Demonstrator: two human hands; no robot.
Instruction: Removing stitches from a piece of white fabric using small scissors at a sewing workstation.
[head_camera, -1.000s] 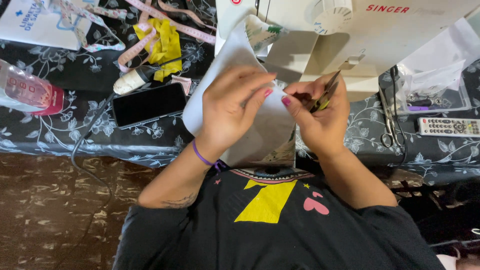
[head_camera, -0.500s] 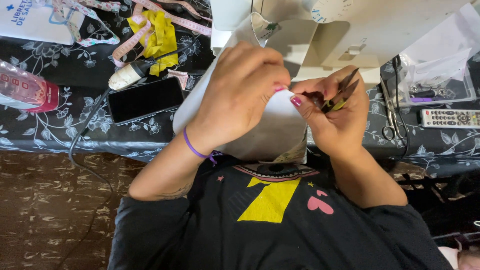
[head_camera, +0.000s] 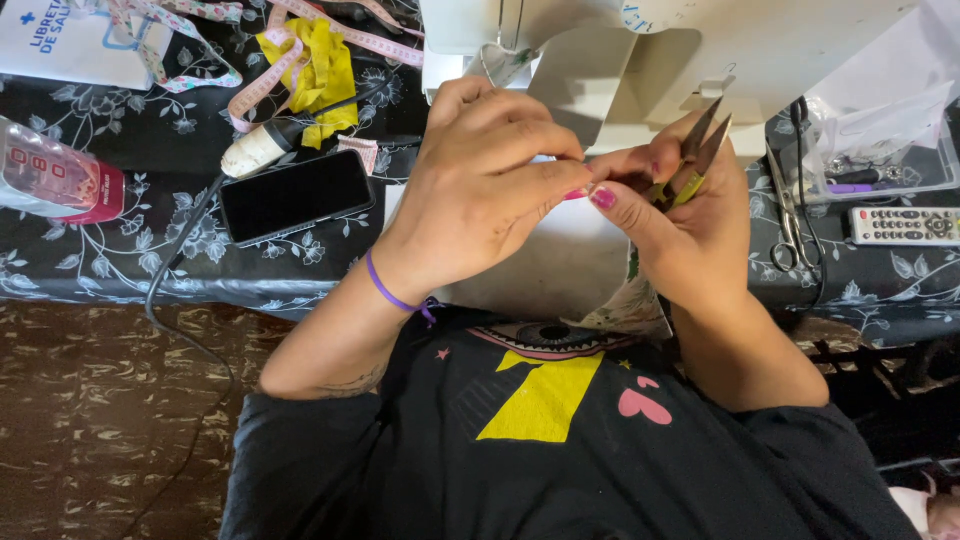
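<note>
My left hand (head_camera: 490, 185) and my right hand (head_camera: 680, 215) meet fingertip to fingertip in front of the white sewing machine (head_camera: 640, 50). The right hand holds small thread snips (head_camera: 700, 150), blades pointing up and slightly apart. The left hand's fingers are pinched together at the right thumb; whatever they pinch is too small to see. A piece of white fabric (head_camera: 545, 265) lies under both hands and hangs over the table edge toward my lap. A purple band circles my left wrist.
A black phone (head_camera: 295, 195), a yellow cloth (head_camera: 315, 65) with a pink tape measure (head_camera: 180, 45), and a plastic bottle (head_camera: 55, 180) lie left on the dark floral tablecloth (head_camera: 110, 260). Scissors (head_camera: 790, 225), a remote control (head_camera: 905, 225) and a clear tray sit right.
Both hands have lifted off the fabric and come closer to the camera. The snips have tilted upright, and the left fingers have closed into a pinch against the right thumb.
</note>
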